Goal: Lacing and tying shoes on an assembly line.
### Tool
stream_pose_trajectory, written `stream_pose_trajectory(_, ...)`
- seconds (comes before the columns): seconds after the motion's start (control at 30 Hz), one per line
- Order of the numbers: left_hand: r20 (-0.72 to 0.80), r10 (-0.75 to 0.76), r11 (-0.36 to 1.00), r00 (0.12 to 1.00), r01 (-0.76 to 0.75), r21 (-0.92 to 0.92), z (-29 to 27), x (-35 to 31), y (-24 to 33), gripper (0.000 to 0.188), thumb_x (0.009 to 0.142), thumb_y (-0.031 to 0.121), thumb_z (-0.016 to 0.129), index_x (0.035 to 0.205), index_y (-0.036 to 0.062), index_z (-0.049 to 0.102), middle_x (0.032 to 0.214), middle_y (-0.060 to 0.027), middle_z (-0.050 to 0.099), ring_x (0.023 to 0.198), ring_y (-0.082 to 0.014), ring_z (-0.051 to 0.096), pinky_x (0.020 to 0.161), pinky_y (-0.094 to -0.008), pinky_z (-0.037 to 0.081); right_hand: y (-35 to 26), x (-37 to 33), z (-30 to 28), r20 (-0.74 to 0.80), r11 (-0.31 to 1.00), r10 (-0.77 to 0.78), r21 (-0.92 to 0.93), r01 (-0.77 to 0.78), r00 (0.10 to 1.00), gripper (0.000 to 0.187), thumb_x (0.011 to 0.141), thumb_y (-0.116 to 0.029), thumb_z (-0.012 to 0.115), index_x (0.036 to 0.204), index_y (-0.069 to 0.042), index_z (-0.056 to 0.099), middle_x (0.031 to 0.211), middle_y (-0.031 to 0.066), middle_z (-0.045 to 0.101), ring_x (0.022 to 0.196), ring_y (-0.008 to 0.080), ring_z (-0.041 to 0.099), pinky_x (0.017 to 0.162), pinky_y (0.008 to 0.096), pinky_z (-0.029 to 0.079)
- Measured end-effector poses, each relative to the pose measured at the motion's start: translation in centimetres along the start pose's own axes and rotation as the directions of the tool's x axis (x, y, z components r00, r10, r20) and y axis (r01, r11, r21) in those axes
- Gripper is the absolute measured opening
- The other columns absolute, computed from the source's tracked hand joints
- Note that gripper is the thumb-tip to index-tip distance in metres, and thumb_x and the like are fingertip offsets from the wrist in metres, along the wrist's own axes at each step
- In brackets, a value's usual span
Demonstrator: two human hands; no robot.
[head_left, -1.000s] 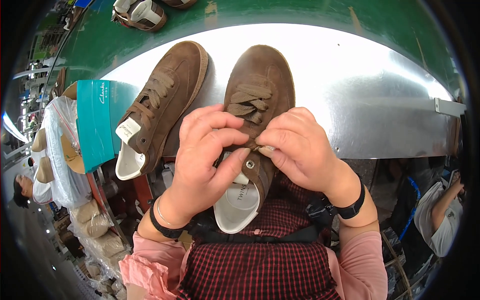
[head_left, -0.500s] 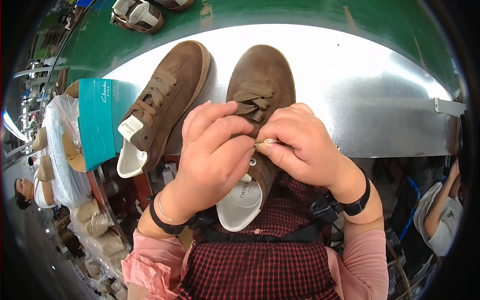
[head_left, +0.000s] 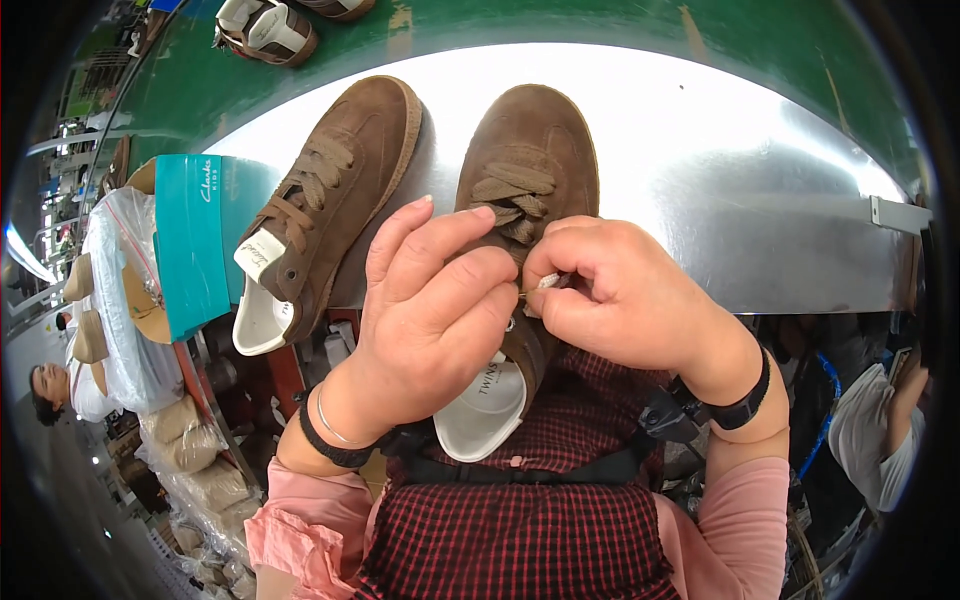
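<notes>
Pinching small pale item [head_left: 549, 282] in right hand [head_left: 630, 305], curling left hand [head_left: 425, 310] with grip indiscernible, over brown shoe [head_left: 528, 138] on metal table [head_left: 760, 210]; laced in front, apparently unfinished further back.

Left arm: one, mine, in a loose pink fabric sleeve [head_left: 310, 525], ruffled near its edge; forearm bare beyond it, angled up and to the right. Left wrist: one black band [head_left: 330, 445], one thin silver-toned bangle [head_left: 330, 420]. My bare left hand [head_left: 425, 330]: back upward, fingers bent and fanned, little finger raised apart; thumb hidden. Right arm: one, in a smooth pink fabric sleeve [head_left: 745, 505], forearm angled up and to the left. Right wrist: one black band [head_left: 743, 402]. My bare right hand [head_left: 630, 300]: thumb and index pinched, other fingers curled. Fingertips of both hands: just beside each other.
</notes>
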State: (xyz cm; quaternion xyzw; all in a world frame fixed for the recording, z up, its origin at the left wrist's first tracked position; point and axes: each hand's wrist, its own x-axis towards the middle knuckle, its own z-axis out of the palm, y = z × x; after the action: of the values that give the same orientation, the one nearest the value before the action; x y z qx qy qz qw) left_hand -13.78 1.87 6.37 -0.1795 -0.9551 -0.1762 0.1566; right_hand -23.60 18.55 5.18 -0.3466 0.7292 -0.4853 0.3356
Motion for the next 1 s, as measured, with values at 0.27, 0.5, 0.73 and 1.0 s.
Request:
stream_pose_trajectory(0.27, 0.056, -0.136, 0.98, 0.989, 0.143, -0.136, -0.5, -0.1, 0.0, 0.02, 0.062, 0.001, 0.071, 0.08, 0.0042, 0.064, 0.09, -0.006, 0.062, 0.102, -0.0314, 0.056, 0.091, -0.0448, 0.042, 0.5, -0.6, 0.5, -0.016, 0.981, -0.134, -0.143, 0.13, 0.991, 0.011, 0.073, -0.01, 0.055, 0.076, 0.0, 0.061, 0.076, 0.0166, 0.06, 0.071, 0.0355, 0.059, 0.066, 0.0427, 0.047)
stream_pose_trajectory(0.5, 0.081, -0.198, 0.972, 0.977, 0.206, -0.115, -0.4, -0.8, -0.2, 0.022, 0.064, 0.004, 0.07, 0.085, 0.0051, 0.063, 0.097, -0.0053, 0.058, 0.108, -0.0309, 0.051, 0.092, -0.0437, 0.038, 1.4, -0.6, 0.8, 0.015, 0.848, -0.434, -0.33, 0.414, 0.901, 0.011, 0.071, -0.005, 0.063, 0.081, -0.004, 0.058, 0.076, 0.0091, 0.053, 0.072, 0.0287, 0.054, 0.067, 0.0377, 0.043)
stream_pose_trajectory(0.73, 0.162, -0.144, 0.981, 0.976, 0.162, -0.106, -1.2, 1.0, -0.3, 0.015, 0.062, 0.001, 0.067, 0.075, 0.0058, 0.06, 0.093, -0.0054, 0.057, 0.104, -0.0309, 0.052, 0.091, -0.0436, 0.037, 2.2, -0.1, 0.1, 0.021, 0.758, -0.588, -0.335, 0.56, 0.809, 0.025, 0.062, 0.0, 0.066, 0.086, -0.003, 0.06, 0.082, 0.009, 0.057, 0.072, 0.0277, 0.054, 0.066, 0.0369, 0.044)
stream_pose_trajectory(1.0, 0.064, -0.252, 0.938, 0.966, 0.26, -0.228, -0.2, -0.1, -0.4, 0.021, 0.059, -0.005, 0.068, 0.075, 0.0053, 0.06, 0.094, -0.0064, 0.058, 0.108, -0.0329, 0.053, 0.092, -0.0413, 0.041, 2.7, 0.1, 0.0, -0.004, 0.787, -0.572, -0.284, 0.548, 0.82, 0.021, 0.067, -0.003, 0.066, 0.086, -0.005, 0.057, 0.077, 0.0063, 0.052, 0.073, 0.0253, 0.053, 0.067, 0.0354, 0.041)
